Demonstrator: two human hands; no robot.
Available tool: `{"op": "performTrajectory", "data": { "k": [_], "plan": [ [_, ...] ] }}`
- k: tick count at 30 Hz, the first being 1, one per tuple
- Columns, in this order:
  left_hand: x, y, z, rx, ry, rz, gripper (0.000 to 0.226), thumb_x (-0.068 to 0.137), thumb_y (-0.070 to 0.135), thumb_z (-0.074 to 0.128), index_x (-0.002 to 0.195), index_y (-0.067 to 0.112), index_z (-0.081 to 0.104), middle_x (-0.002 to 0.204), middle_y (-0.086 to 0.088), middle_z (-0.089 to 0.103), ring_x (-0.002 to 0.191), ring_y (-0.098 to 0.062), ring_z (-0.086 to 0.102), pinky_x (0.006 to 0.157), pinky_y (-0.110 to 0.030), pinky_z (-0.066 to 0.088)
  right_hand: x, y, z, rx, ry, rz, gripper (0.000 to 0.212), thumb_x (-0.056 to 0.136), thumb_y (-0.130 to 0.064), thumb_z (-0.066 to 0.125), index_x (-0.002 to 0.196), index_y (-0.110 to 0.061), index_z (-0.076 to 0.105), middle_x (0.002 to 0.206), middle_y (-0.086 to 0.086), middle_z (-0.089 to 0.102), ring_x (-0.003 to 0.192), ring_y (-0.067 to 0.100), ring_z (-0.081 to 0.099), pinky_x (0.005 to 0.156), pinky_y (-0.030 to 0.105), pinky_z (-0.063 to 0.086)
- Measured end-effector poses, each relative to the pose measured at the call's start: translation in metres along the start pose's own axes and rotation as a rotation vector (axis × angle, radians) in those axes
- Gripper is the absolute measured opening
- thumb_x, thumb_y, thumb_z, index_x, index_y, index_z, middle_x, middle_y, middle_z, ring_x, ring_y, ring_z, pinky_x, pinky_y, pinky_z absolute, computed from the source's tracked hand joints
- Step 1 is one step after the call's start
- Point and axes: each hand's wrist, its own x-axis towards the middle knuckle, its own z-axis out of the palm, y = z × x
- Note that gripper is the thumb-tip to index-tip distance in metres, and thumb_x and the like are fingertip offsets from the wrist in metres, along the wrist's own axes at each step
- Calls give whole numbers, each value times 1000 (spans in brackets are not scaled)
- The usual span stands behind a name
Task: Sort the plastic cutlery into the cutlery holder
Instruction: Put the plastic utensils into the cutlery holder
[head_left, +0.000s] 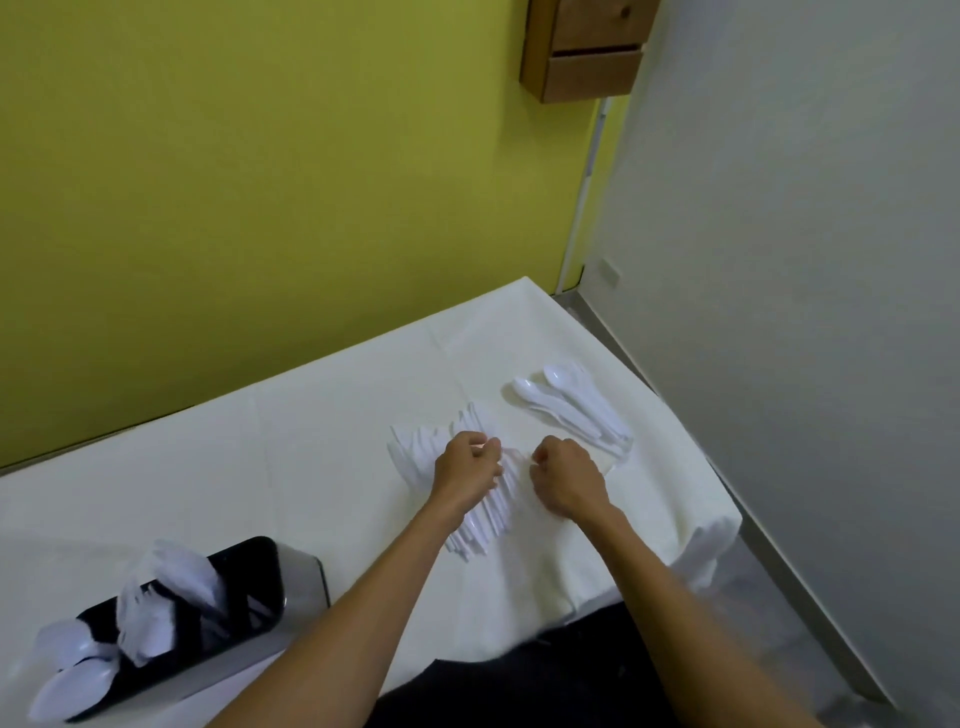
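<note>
Gathering step: left hand (467, 470) grips white plastic cutlery pile (485, 525) mid-frame, right hand (569, 480) curled, grasp unclear; next probably requires carrying to black cutlery holder (254, 558), lower left.

We reach both bare forearms from the bottom of the frame up to its centre. Our left hand (465, 470) and right hand (567, 480) sit close together, knuckles up, fingers curled under. Whether they pinch anything is hidden.
</note>
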Motion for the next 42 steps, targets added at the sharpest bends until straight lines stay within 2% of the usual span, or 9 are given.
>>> {"op": "performTrajectory", "data": {
  "k": [3,6,12,17,22,26,32,37,42],
  "plan": [
    [8,0,6,-95,-49,-80,35,97,39,56,103,6,65,90,-8,76,82,-19,75,81,-37,62,-7,-7,-6,156,-60,-105,17,93,-25,61,105,-14,66,101,-1,69,91,15,62,76,26,48],
    [13,4,6,-208,-58,-76,23,99,26,53,106,8,67,92,-6,77,85,-20,75,85,-37,61,-3,-4,-12,199,-115,-164,18,93,-27,62,103,-16,70,101,-4,71,92,11,63,70,17,40],
    [25,12,-4,-279,58,-173,15,97,12,46,99,9,60,75,-4,71,58,-16,65,79,-38,55,20,20,-14,95,260,95,31,90,-14,55,121,-12,55,114,11,58,103,32,59,80,39,50],
    [25,11,-9,-351,64,-224,13,96,9,48,98,7,61,72,-5,67,56,-17,61,70,-37,57,12,11,1,-85,123,-19,20,96,-21,50,114,-15,53,99,5,68,85,29,63,78,37,46],
    [15,9,-2,-373,25,-242,15,98,5,47,91,8,60,75,-8,63,54,-17,55,61,-30,51,7,16,0,-15,261,71,29,91,-26,64,117,-15,57,110,9,59,94,31,60,79,37,49],
    [14,10,-3,-371,17,-235,13,98,7,49,94,8,62,75,-7,63,55,-16,56,61,-29,51,4,23,2,22,131,107,33,95,-33,58,124,-18,53,118,5,56,97,30,60,81,37,47],
    [14,8,-13,-391,43,-246,14,100,8,49,99,9,63,76,-6,64,57,-16,57,65,-30,53,5,29,-9,-63,58,79,26,89,-39,63,110,-24,62,112,2,56,92,24,60,81,34,49],
    [11,3,-18,-433,80,-266,16,100,6,47,96,9,62,73,-6,63,58,-17,56,65,-30,53,-1,26,-10,-120,-43,23,25,92,-29,58,114,-16,56,107,3,63,91,23,57,73,32,46],
    [6,4,-11,-364,37,-229,15,101,12,49,101,7,63,76,-5,63,60,-15,56,65,-30,53,-7,12,-13,262,-75,88,14,80,-25,68,90,-15,65,79,-3,71,77,19,67,70,32,55]
  ]
}}
